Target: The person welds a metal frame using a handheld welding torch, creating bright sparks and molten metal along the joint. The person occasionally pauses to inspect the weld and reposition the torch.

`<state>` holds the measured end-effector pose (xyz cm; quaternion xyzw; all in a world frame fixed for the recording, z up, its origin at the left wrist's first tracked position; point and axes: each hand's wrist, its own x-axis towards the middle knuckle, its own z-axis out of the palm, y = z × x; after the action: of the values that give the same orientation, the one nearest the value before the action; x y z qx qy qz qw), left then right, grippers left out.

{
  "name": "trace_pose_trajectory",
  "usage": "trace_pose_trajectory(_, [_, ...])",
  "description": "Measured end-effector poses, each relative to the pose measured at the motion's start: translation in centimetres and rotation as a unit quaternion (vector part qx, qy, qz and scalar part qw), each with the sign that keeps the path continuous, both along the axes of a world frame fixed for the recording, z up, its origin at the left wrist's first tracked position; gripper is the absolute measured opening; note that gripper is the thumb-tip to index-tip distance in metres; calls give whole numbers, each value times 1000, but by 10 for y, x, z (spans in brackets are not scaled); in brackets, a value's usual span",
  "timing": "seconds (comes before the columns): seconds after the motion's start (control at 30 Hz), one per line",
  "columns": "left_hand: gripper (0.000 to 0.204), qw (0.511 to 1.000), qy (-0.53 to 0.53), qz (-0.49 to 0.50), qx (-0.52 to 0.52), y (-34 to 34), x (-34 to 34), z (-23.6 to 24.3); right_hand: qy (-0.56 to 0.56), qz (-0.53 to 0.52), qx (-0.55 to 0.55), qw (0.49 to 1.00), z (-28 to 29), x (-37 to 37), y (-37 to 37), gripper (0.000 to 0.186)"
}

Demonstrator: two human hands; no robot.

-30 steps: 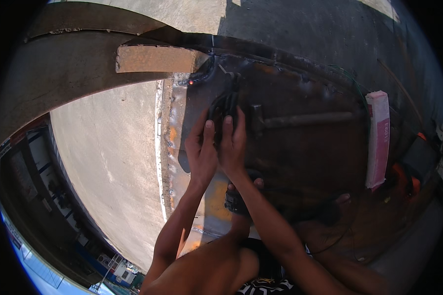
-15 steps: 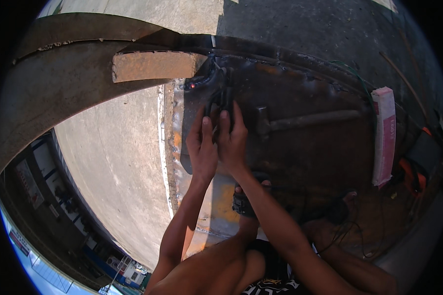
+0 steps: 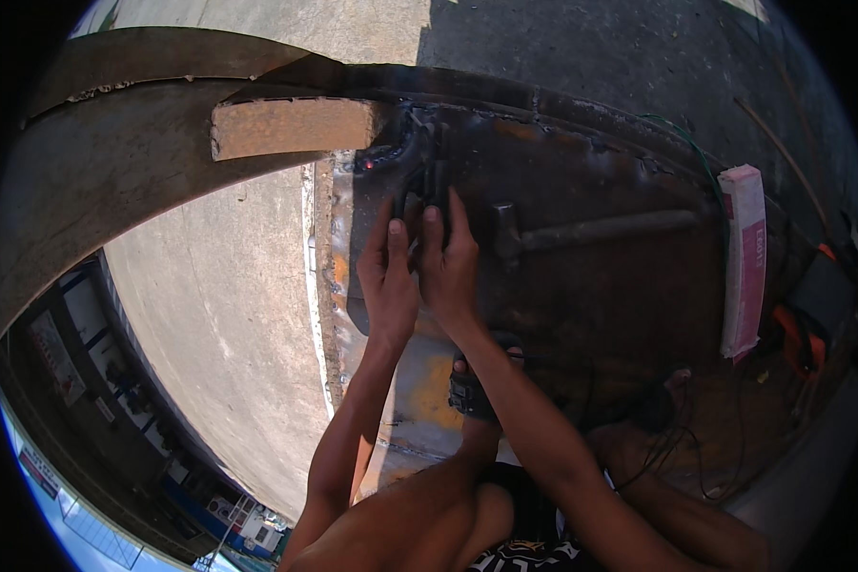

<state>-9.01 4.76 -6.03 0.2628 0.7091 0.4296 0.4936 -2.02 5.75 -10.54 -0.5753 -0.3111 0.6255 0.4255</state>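
Note:
Both my hands are side by side over the shaded steel plate (image 3: pixel 620 296), fingers pointing away from me. Between them is a dark clamp-like tool (image 3: pixel 436 176) with two long parts; shadow hides its exact kind. My left hand (image 3: pixel 388 276) is closed round its left part, thumb on top. My right hand (image 3: pixel 448 267) grips the right part, its thumb also on top. Just beyond the fingers, left of the tool's tip, a small red spot (image 3: pixel 369 165) glows on a weld seam. A hammer (image 3: pixel 601 231) lies on the plate to the right of my right hand.
A rusty block-like steel piece (image 3: pixel 291 127) stands at the far left of the plate, by a large curved steel rim (image 3: pixel 114 143). A pink and white box (image 3: pixel 745 262) lies at the right. Beyond it are an orange object (image 3: pixel 801 343) and thin cables (image 3: pixel 672 453). My feet rest on the plate.
Both hands have shifted very slightly away from me, with the tool still in them. The hammer and the box lie where they were.

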Motion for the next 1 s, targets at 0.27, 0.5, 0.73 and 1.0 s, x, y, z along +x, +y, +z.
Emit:
trace_pose_trajectory(0.27, [57, 1000, 13, -21, -13, -8, -4, -4, -5, 5, 2, 1000, 1, 0, -4, 48])
trace_pose_trajectory(0.5, [51, 1000, 1, 7, -12, -10, -2, -3, 0, 13, -11, 1000, -3, 0, -9, 51])
trace_pose_trajectory(0.73, [56, 1000, 3, -27, -14, -13, -6, -7, -2, 2, 16, 1000, -7, -2, -11, 50])
trace_pose_trajectory(1.0, [56, 1000, 3, -28, -8, -13, -5, -7, -9, 2, 20, 1000, -4, 0, -10, 47])
